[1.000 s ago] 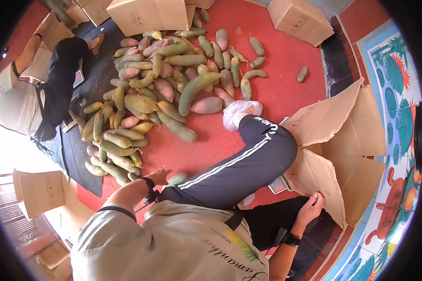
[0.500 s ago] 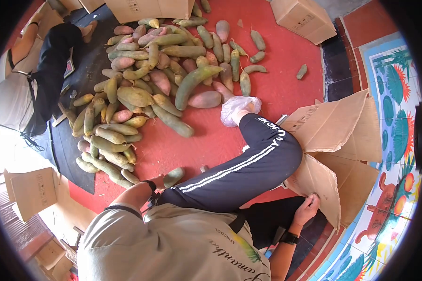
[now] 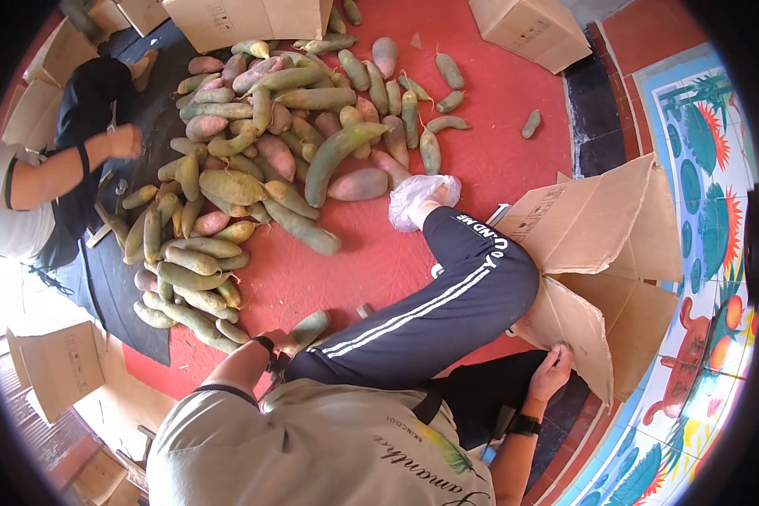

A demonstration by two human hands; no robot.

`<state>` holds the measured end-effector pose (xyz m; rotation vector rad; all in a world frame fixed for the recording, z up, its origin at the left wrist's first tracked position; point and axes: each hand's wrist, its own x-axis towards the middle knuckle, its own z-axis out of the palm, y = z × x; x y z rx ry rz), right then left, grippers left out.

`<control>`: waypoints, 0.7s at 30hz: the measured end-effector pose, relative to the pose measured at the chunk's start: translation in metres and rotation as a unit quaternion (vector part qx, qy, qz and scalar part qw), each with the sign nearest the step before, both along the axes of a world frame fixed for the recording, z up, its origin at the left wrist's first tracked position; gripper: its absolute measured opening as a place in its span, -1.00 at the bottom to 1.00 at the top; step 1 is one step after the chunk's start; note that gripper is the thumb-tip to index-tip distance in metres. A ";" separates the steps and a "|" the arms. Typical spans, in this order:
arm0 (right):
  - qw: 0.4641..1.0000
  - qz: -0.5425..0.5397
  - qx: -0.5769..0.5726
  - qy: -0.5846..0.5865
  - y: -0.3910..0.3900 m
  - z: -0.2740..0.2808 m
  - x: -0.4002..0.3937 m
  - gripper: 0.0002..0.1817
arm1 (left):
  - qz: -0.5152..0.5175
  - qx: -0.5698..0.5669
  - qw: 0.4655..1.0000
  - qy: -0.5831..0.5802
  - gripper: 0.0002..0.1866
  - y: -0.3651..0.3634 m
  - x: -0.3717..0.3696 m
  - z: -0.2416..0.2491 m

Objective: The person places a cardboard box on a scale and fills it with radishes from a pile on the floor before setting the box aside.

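Note:
My left hand (image 3: 282, 339) is low beside my bent knee, against the end of a green radish (image 3: 310, 331). Its fingers are mostly hidden, but the hand seems closed round that end. My right hand (image 3: 551, 371) has its fingers curled at the lower edge of a brown cardboard box flap (image 3: 572, 325), seemingly pinching it. The open cardboard box (image 3: 641, 333) lies to the right of my knee, its flaps spread. A large heap of radishes (image 3: 236, 181), green and pinkish, covers the red floor ahead.
Another person's hand (image 3: 125, 142) is over the dark mat (image 3: 156, 110) at left. Closed cartons stand at the top, one a brown carton (image 3: 531, 34). A carton (image 3: 59, 363) sits at lower left. A lone radish (image 3: 531, 124) lies on the red floor (image 3: 497, 160). A tiled wall (image 3: 717, 253) rises at right.
The radish at my left hand has tilted and shifted slightly. My right hand stays at the flap. The other person's hand has swung down from the upper left to over the mat.

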<state>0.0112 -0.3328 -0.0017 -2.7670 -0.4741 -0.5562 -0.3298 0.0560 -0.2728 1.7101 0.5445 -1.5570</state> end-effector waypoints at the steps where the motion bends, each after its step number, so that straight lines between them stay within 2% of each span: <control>1: 1.000 -0.001 0.001 0.000 0.000 0.000 0.000 -0.85 | 0.044 0.034 0.998 0.011 -0.59 -0.001 -0.002 0.002; 5: 1.000 0.003 -0.005 0.001 -0.003 0.000 0.001 -0.84 | 0.020 0.019 0.999 -0.027 -0.60 -0.023 -0.058 -0.099; 6: 1.000 0.007 -0.006 0.004 -0.004 -0.001 0.001 -0.84 | 0.144 0.026 0.989 0.011 -0.61 -0.029 -0.071 -0.119; 8: 1.000 0.008 -0.011 0.001 -0.004 -0.002 0.002 -0.84 | 0.382 0.038 0.919 0.088 -0.65 -0.034 -0.085 -0.136; 9: 1.000 0.010 -0.018 -0.002 -0.004 -0.002 0.002 -0.84 | 0.380 0.038 0.920 0.088 -0.65 -0.033 -0.086 -0.139; 11: 1.000 0.009 -0.013 -0.003 -0.002 0.000 0.001 -0.85 | 0.274 0.065 0.958 0.046 -0.67 -0.026 -0.076 -0.128; 12: 1.000 0.011 -0.006 -0.004 0.000 0.001 0.001 -0.86 | 0.275 0.067 0.958 0.045 -0.67 -0.019 -0.061 -0.098; 13: 1.000 0.012 -0.002 -0.005 0.002 0.001 0.002 -0.86 | 0.253 0.066 0.964 0.048 -0.75 -0.010 -0.031 -0.038; 14: 1.000 0.013 0.006 -0.002 0.004 0.002 0.002 -0.87 | 0.231 0.065 0.969 0.051 -0.81 -0.005 -0.015 -0.006; 18: 1.000 0.018 0.004 -0.007 0.007 0.003 0.002 -0.88 | 0.251 0.005 0.967 0.035 -0.78 0.024 -0.031 -0.036; 21: 1.000 0.023 0.010 -0.015 0.009 0.003 0.002 -0.89 | 0.229 -0.029 0.973 0.024 -0.77 0.042 -0.019 -0.018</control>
